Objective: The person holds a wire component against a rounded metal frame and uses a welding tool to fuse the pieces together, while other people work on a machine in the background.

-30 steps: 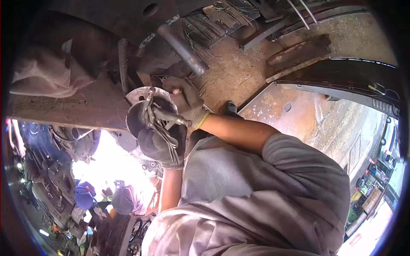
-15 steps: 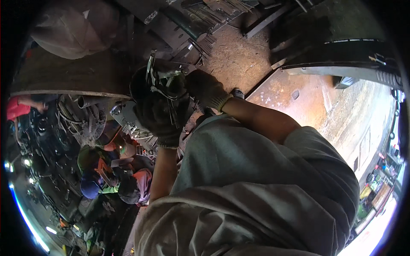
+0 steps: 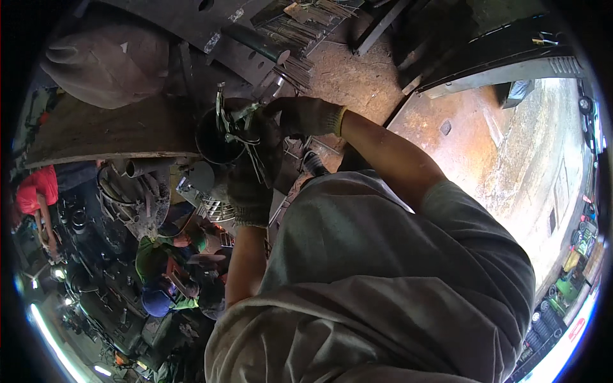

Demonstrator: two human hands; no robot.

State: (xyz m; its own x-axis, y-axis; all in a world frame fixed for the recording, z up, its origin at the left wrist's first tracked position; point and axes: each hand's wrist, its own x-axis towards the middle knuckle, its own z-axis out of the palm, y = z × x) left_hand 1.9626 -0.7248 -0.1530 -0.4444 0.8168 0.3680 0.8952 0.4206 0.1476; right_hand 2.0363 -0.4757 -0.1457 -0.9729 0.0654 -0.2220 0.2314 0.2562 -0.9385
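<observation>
My left hand (image 3: 251, 191), in a dark knit glove, is closed round the handles of a metal tool that looks like locking pliers (image 3: 223, 118). Its jaw end points up and away from me. My right hand (image 3: 305, 117), gloved too, is closed beside the tool's far side, close to a short pale metal piece (image 3: 245, 113); its fingertips are in shadow, so what they grip is hidden. Just left of the pliers is a dark, round-mouthed piece (image 3: 209, 142), like a short pipe or cup. I cannot tell whether the pliers clamp it.
Thin rods (image 3: 306, 29) and a dark tube (image 3: 255, 43) lie on a steel plate ahead. A brown rounded sack-like bundle (image 3: 105, 67) sits on a board (image 3: 108, 137) at left. Below it, a co-worker in a blue cap (image 3: 158, 301) crouches; another wears red (image 3: 38, 190).
The whole view has shifted. My right forearm has swung up and lies flatter, its hand a little farther forward. The pliers stay in my left hand.
</observation>
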